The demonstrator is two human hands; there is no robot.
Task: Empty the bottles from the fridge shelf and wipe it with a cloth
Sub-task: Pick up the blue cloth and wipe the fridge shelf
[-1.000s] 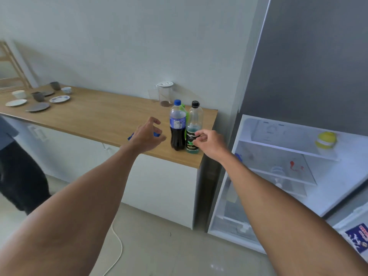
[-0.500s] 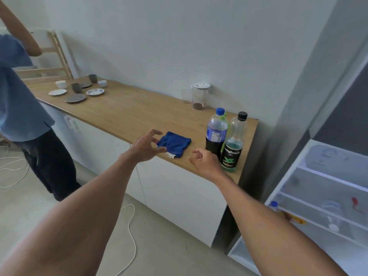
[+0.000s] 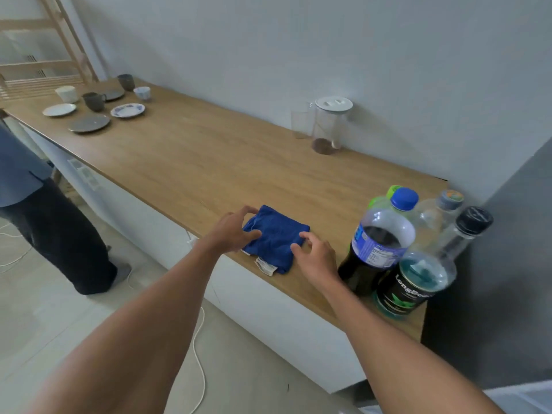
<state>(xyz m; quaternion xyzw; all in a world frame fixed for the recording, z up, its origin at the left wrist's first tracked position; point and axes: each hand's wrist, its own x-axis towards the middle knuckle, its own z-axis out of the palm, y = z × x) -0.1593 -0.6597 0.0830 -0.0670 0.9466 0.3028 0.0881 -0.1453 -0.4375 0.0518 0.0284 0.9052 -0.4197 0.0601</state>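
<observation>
A folded blue cloth lies near the front edge of the wooden counter. My left hand rests its spread fingers on the cloth's left edge. My right hand touches the cloth's right side with its fingers apart. Neither hand has lifted it. Several bottles stand at the counter's right end: a dark cola bottle with a blue cap, a bottle with a black cap and blue-green liquid, a clear one and a green-capped one behind. The fridge shelf is out of view.
A lidded clear pitcher and a glass stand by the wall. Plates and cups sit at the far left end. Another person stands left of the counter. A white cable lies on the floor. The grey fridge side is at right.
The view has swung left, away from the fridge door shelves. Both hands have moved from near the bottles onto the blue cloth. The right hand has let go of the black-capped bottle.
</observation>
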